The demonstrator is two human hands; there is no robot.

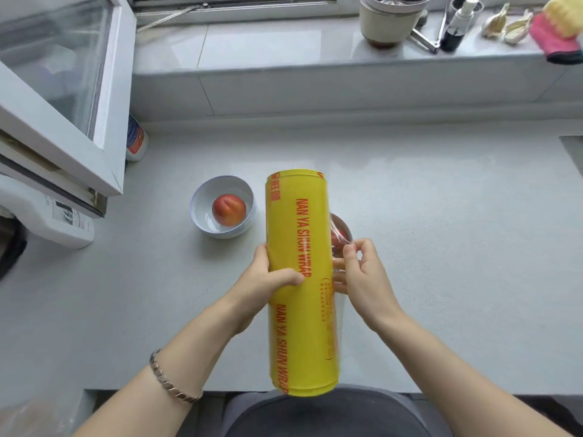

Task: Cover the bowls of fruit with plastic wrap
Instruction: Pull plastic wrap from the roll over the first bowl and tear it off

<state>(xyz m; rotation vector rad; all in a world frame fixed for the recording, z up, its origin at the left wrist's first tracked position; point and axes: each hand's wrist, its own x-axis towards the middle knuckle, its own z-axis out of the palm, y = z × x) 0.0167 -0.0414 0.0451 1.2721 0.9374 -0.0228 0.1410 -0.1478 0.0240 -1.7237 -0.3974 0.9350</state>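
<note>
A big yellow roll of plastic wrap [301, 279] with red lettering is held lengthwise above the counter. My left hand [271, 279] grips its left side, thumb across the top. My right hand [362, 275] pinches the loose clear film edge at the roll's right side. A white bowl [206, 190] holding one peach [228, 210] sits uncovered left of the roll. A second bowl [342, 227] with red fruit shows partly behind the roll and my right hand, seen through the film.
The grey counter [441, 247] stretches to the right. An open window frame [63, 105] juts in at the upper left with a bottle [136, 138] below it. The sill behind holds a pot [389, 17], a spray bottle [459, 25], garlic and cloths.
</note>
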